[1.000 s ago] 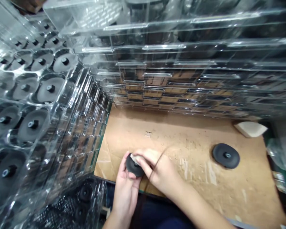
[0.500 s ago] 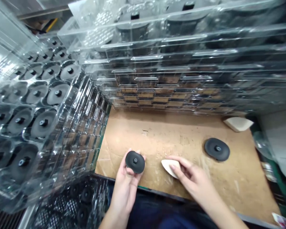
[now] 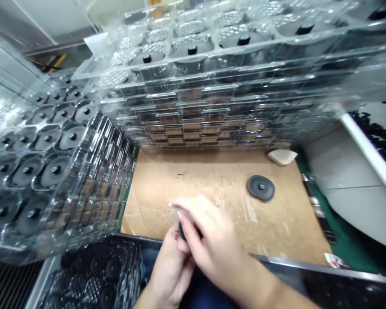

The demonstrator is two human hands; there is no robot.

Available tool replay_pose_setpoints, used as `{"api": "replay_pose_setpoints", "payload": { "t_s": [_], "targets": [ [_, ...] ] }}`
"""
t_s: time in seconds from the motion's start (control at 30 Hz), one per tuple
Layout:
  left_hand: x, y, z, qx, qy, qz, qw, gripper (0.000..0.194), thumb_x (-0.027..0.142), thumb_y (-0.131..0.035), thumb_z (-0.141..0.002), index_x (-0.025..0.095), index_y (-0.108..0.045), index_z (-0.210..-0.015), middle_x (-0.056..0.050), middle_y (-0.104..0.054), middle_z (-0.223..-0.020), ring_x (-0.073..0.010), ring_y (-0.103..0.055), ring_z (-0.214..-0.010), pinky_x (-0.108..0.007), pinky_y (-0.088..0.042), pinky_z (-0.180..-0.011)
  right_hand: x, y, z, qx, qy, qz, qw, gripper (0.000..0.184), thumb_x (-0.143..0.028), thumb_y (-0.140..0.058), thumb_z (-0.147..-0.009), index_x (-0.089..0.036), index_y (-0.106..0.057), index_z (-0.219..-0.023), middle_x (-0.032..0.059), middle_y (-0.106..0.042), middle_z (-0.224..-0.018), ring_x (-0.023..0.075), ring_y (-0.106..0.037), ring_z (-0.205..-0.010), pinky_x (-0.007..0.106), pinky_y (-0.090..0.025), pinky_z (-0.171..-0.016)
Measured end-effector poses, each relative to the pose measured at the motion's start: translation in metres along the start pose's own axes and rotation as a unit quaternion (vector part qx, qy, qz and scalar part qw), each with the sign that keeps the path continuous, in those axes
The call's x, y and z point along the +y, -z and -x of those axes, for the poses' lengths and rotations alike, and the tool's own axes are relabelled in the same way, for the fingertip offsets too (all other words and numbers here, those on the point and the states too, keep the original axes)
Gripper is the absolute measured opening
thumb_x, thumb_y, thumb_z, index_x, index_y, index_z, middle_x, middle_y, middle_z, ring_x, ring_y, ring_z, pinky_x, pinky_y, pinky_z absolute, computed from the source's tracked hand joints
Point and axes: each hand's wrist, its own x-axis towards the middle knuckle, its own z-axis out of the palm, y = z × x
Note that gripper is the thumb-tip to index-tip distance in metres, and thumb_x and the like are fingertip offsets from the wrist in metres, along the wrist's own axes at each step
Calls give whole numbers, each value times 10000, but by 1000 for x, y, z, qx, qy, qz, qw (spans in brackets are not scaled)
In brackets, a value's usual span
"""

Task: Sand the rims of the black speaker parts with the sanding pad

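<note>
My left hand [image 3: 170, 270] is closed round a small black disc [image 3: 182, 231], held just above the near edge of the brown cardboard [image 3: 212, 180]. Only a dark sliver of the disc shows. My right hand [image 3: 209, 240] lies over the disc with its fingers curled and pressed on it. A pale tip at the right fingertips [image 3: 173, 204] looks like the white pad, mostly hidden and blurred. A second black disc [image 3: 260, 187] lies flat on the cardboard to the right, apart from both hands.
Stacks of clear plastic trays holding black discs rise on the left [image 3: 45, 163] and at the back [image 3: 212, 86]. A white pad [image 3: 282, 156] lies at the cardboard's far right corner. A black tray [image 3: 96, 274] sits low on the left. A green mat [image 3: 344, 240] borders the right.
My right hand has come back from the cardboard to the disc in my left hand and covers it again. The view has tilted up and shifted right.
</note>
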Motion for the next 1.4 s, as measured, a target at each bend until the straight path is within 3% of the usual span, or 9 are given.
{"api": "replay_pose_setpoints", "payload": {
  "t_s": [0.17,0.33,0.43,0.57,0.77,0.87,0.97,1.17,1.4],
  "targets": [
    [3,-5,10,-11,8,-16,1000,532,233,-845,-435,230,-691,-944,-47,-702,-995,-202,-633,-905,-248,-497,-805,-10,14,12,-78,0,-63,995,216,-72,-473,-818,-178,-625,-929,13,-638,-807,100,-599,-692,180,-487,-632],
    [-2,-11,15,-41,19,-45,998,426,267,-794,-551,208,-692,-961,-42,-712,-851,-207,-636,-873,-318,-475,-871,-16,14,8,49,53,-10,997,251,-110,-414,-858,-133,-600,-1026,59,-638,-817,150,-601,-723,263,-508,-662],
    [-1,-11,20,-65,15,-46,997,532,325,-828,-457,221,-694,-961,-46,-703,-966,-212,-613,-947,-278,-442,-899,-17,24,18,-8,76,-29,997,241,-73,-452,-835,-160,-609,-997,29,-648,-791,125,-611,-695,214,-515,-667],
    [2,-10,26,-79,41,-45,995,598,350,-835,-396,245,-690,-966,-42,-694,-1019,-192,-603,-959,-230,-453,-846,-14,51,34,-79,6,18,997,207,-87,-487,-824,-208,-618,-928,-11,-632,-728,97,-604,-616,166,-498,-573],
    [7,-20,31,-120,59,-32,991,539,309,-813,-500,239,-663,-1014,-33,-708,-959,-187,-646,-865,-242,-503,-756,2,54,30,21,118,69,990,317,-70,-456,-849,-216,-597,-1092,29,-668,-902,146,-578,-721,279,-474,-666],
    [11,-23,32,-141,53,-22,988,569,284,-826,-470,243,-661,-1013,-41,-694,-1036,-201,-657,-872,-264,-512,-789,29,47,35,81,-34,2,996,181,-217,-503,-876,-249,-619,-1011,14,-672,-923,153,-611,-799,253,-499,-687],
    [13,-20,30,-113,56,-14,992,586,296,-827,-444,256,-664,-1005,-50,-657,-1130,-260,-629,-974,-320,-513,-833,63,37,54,81,-173,-2,981,283,-339,-446,-895,-218,-555,-1127,51,-663,-914,162,-649,-780,230,-535,-618],
    [4,-8,18,-63,10,-14,998,581,339,-789,-496,221,-643,-1046,-83,-641,-1141,-276,-611,-1003,-349,-488,-878,96,15,94,64,-189,105,974,261,-345,-514,-810,-212,-674,-967,120,-568,-1079,234,-639,-835,378,-544,-699],
    [5,-2,14,-102,40,32,993,446,350,-721,-596,242,-664,-1025,-48,-657,-1142,-262,-595,-1049,-309,-473,-915,100,17,95,74,-153,151,974,309,-356,-499,-840,-199,-661,-1051,137,-568,-1023,240,-648,-789,402,-555,-643]
  ]
}}
